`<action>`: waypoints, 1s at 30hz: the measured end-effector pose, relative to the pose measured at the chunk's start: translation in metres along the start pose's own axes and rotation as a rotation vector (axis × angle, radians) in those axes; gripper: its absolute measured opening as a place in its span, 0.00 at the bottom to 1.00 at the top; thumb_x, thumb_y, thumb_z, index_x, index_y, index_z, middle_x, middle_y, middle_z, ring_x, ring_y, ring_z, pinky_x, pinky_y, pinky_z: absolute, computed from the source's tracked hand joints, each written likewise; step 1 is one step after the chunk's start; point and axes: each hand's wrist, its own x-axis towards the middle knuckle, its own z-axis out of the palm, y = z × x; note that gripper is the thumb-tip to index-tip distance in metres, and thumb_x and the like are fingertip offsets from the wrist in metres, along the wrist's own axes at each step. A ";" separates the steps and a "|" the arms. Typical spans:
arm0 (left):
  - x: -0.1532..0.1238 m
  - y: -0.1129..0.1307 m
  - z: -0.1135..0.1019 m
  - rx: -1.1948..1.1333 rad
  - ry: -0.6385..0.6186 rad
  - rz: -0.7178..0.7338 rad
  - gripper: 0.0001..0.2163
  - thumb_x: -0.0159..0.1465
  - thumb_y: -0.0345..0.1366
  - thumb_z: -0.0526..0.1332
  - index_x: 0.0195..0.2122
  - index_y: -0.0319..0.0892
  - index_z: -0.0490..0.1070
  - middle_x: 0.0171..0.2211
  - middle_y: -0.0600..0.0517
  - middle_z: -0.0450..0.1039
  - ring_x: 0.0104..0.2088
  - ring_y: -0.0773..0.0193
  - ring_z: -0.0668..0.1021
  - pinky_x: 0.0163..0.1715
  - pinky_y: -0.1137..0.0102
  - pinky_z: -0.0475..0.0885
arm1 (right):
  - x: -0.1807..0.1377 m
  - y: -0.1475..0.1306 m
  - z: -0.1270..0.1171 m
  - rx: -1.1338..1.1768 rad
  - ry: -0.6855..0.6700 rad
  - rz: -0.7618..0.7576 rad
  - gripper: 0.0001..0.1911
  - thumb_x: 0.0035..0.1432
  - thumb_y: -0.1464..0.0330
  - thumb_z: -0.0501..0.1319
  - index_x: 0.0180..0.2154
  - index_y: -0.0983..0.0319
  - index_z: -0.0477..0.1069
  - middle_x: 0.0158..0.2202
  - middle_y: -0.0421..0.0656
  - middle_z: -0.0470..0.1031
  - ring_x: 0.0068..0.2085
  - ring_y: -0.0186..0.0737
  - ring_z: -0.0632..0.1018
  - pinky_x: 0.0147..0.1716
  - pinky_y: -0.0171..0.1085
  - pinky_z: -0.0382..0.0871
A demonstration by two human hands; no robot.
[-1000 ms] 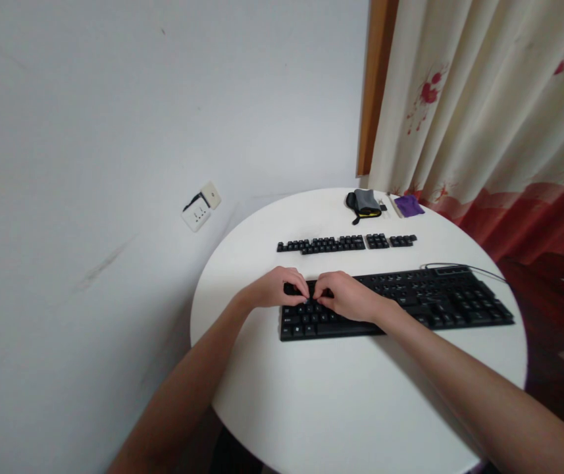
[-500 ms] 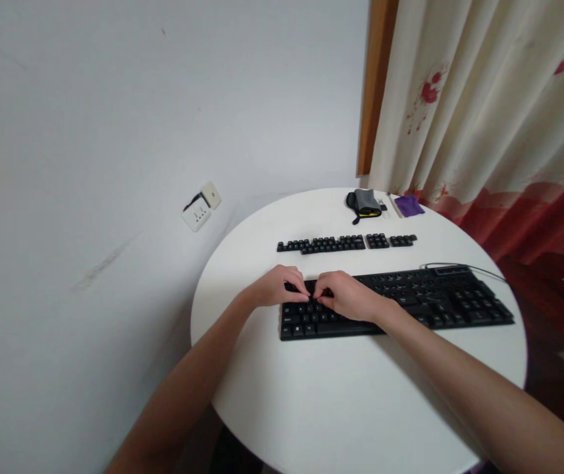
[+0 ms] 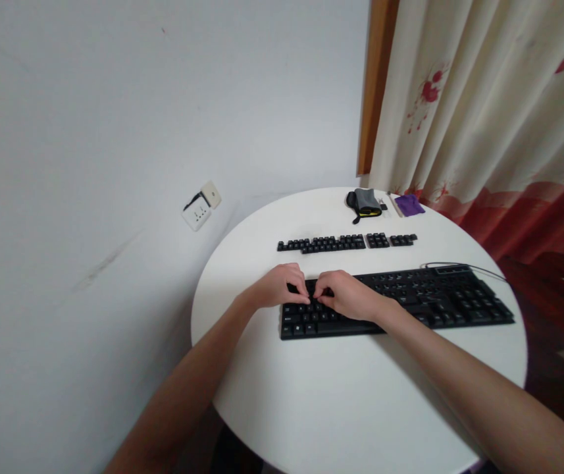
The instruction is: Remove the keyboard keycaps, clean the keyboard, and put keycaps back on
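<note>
A black keyboard [image 3: 434, 299] lies across the round white table [image 3: 341, 395]. Both of my hands rest on its upper left part, side by side and nearly touching. My left hand [image 3: 279, 286] has its fingers curled down, the tips pinched at the keys. My right hand [image 3: 348, 295] is curled the same way, its fingertips meeting those of the left. What the fingertips grip is hidden. Behind the keyboard, loose black keycaps [image 3: 331, 243] are laid out in a long row.
A grey and black pouch [image 3: 364, 203] and a purple cloth [image 3: 409, 205] lie at the table's far edge. The keyboard cable [image 3: 484, 270] runs off to the right. A wall socket [image 3: 200, 207] sits left of the table. A flowered curtain [image 3: 484, 118] hangs at the right.
Both hands have stayed on the same spot of the keyboard; only the left fingers have shifted slightly.
</note>
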 end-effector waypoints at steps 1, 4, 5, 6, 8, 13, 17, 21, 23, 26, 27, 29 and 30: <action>0.000 0.001 0.000 0.019 -0.009 0.005 0.07 0.59 0.39 0.70 0.27 0.44 0.79 0.30 0.51 0.81 0.33 0.63 0.77 0.40 0.67 0.69 | 0.000 0.000 0.000 -0.008 -0.002 0.001 0.09 0.55 0.78 0.61 0.33 0.62 0.78 0.33 0.43 0.79 0.33 0.36 0.76 0.35 0.32 0.65; 0.000 0.002 -0.001 0.068 -0.032 0.013 0.07 0.60 0.40 0.69 0.28 0.45 0.79 0.30 0.52 0.81 0.35 0.63 0.76 0.41 0.67 0.69 | 0.000 -0.003 -0.001 -0.045 -0.015 -0.006 0.09 0.56 0.79 0.60 0.33 0.62 0.78 0.34 0.43 0.78 0.34 0.36 0.76 0.36 0.33 0.65; -0.001 0.002 -0.002 0.075 -0.035 0.013 0.07 0.60 0.40 0.69 0.28 0.45 0.80 0.30 0.52 0.81 0.36 0.63 0.76 0.42 0.67 0.69 | 0.000 -0.004 -0.002 -0.063 -0.023 -0.011 0.09 0.56 0.79 0.60 0.33 0.62 0.78 0.34 0.43 0.78 0.34 0.36 0.76 0.37 0.33 0.65; -0.001 0.003 -0.003 0.074 -0.041 0.012 0.06 0.61 0.40 0.69 0.29 0.45 0.80 0.31 0.52 0.81 0.36 0.63 0.76 0.42 0.67 0.69 | 0.000 -0.005 -0.003 -0.084 -0.033 -0.016 0.09 0.56 0.78 0.60 0.33 0.62 0.78 0.34 0.43 0.78 0.34 0.36 0.76 0.37 0.33 0.65; -0.003 0.004 -0.004 0.060 -0.057 -0.004 0.05 0.62 0.39 0.68 0.30 0.46 0.80 0.32 0.52 0.81 0.37 0.63 0.76 0.43 0.67 0.69 | -0.001 -0.009 -0.005 -0.131 -0.053 -0.027 0.10 0.56 0.79 0.59 0.33 0.62 0.78 0.36 0.44 0.78 0.36 0.37 0.76 0.38 0.34 0.66; -0.004 0.009 -0.008 0.118 -0.082 -0.055 0.07 0.63 0.38 0.66 0.29 0.47 0.81 0.34 0.52 0.79 0.38 0.64 0.75 0.42 0.69 0.68 | -0.003 -0.018 -0.012 -0.254 -0.072 -0.020 0.17 0.55 0.80 0.56 0.38 0.61 0.80 0.41 0.46 0.78 0.45 0.43 0.76 0.45 0.37 0.66; -0.003 0.013 -0.009 0.182 -0.087 -0.069 0.08 0.62 0.39 0.67 0.27 0.45 0.80 0.33 0.52 0.75 0.37 0.64 0.74 0.41 0.70 0.67 | -0.004 -0.021 -0.015 -0.310 -0.118 0.044 0.19 0.57 0.78 0.54 0.41 0.59 0.81 0.43 0.46 0.79 0.46 0.46 0.76 0.44 0.39 0.67; -0.003 0.013 -0.009 0.206 -0.107 -0.075 0.09 0.63 0.40 0.66 0.26 0.44 0.80 0.32 0.51 0.73 0.35 0.65 0.73 0.38 0.71 0.67 | -0.005 -0.022 -0.016 -0.326 -0.157 0.081 0.21 0.57 0.76 0.54 0.45 0.58 0.81 0.44 0.45 0.80 0.47 0.46 0.77 0.43 0.39 0.67; -0.003 0.012 -0.009 0.207 -0.107 -0.069 0.10 0.63 0.40 0.66 0.27 0.44 0.80 0.31 0.51 0.73 0.35 0.65 0.73 0.38 0.71 0.66 | -0.004 -0.023 -0.017 -0.334 -0.168 0.096 0.21 0.58 0.76 0.54 0.45 0.57 0.80 0.44 0.44 0.81 0.47 0.46 0.77 0.43 0.39 0.67; -0.002 0.011 -0.008 0.205 -0.116 -0.063 0.11 0.63 0.40 0.65 0.26 0.43 0.80 0.31 0.51 0.73 0.34 0.65 0.73 0.38 0.71 0.66 | -0.004 -0.023 -0.016 -0.343 -0.172 0.113 0.20 0.58 0.76 0.54 0.44 0.56 0.81 0.43 0.45 0.81 0.47 0.46 0.77 0.43 0.39 0.67; -0.002 0.010 -0.007 0.203 -0.125 -0.059 0.12 0.64 0.40 0.65 0.25 0.43 0.79 0.30 0.51 0.73 0.34 0.66 0.73 0.37 0.71 0.66 | -0.004 -0.023 -0.016 -0.344 -0.169 0.119 0.19 0.58 0.76 0.54 0.42 0.57 0.81 0.42 0.45 0.81 0.46 0.46 0.77 0.43 0.39 0.67; -0.002 0.010 -0.006 0.193 -0.137 -0.049 0.13 0.64 0.40 0.65 0.23 0.43 0.78 0.30 0.51 0.74 0.33 0.66 0.73 0.37 0.71 0.67 | -0.004 -0.022 -0.015 -0.339 -0.158 0.122 0.18 0.57 0.76 0.55 0.40 0.57 0.81 0.41 0.45 0.81 0.46 0.47 0.77 0.43 0.39 0.67; -0.001 0.009 -0.005 0.185 -0.138 -0.044 0.13 0.64 0.40 0.65 0.23 0.43 0.78 0.30 0.51 0.74 0.34 0.65 0.73 0.38 0.71 0.67 | -0.004 -0.021 -0.014 -0.334 -0.151 0.119 0.18 0.57 0.77 0.55 0.40 0.57 0.82 0.41 0.46 0.81 0.45 0.47 0.77 0.43 0.39 0.68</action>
